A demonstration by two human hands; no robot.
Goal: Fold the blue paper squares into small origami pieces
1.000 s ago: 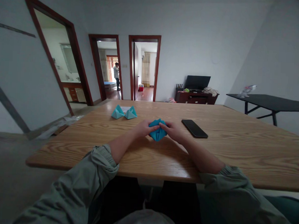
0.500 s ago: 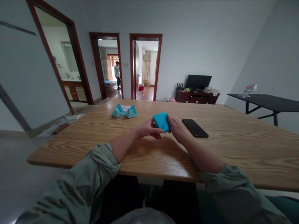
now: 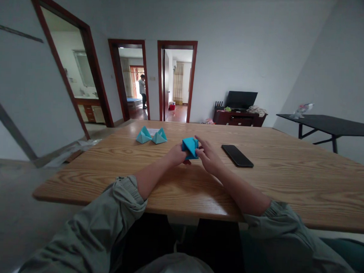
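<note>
A blue piece of folded paper [image 3: 190, 147] is held between my hands, just above the wooden table [image 3: 114, 165]. My left hand [image 3: 176, 154] grips it from the left, with some fingers hidden behind and under it. On the right edge of the paper, my right hand [image 3: 207, 155] pinches a fold with thumb and fingers, its index finger stretched out above. Two light-blue folded paper shapes [image 3: 144, 135] with pointed tops stand side by side farther back on the left. A black phone [image 3: 237, 156] lies to the right of my right hand.
Behind the light-blue shapes lies a flat whitish sheet [image 3: 153, 131]. A black table [image 3: 333, 123] stands at the right, and a dark cabinet [image 3: 240, 118] with a television [image 3: 241, 100] is against the far wall. One person [image 3: 142, 91] stands in a far doorway.
The folded paper has shifted slightly left and turned, and a triangular flap now shows on its front. My right hand has changed its hold, with its index finger now raised.
</note>
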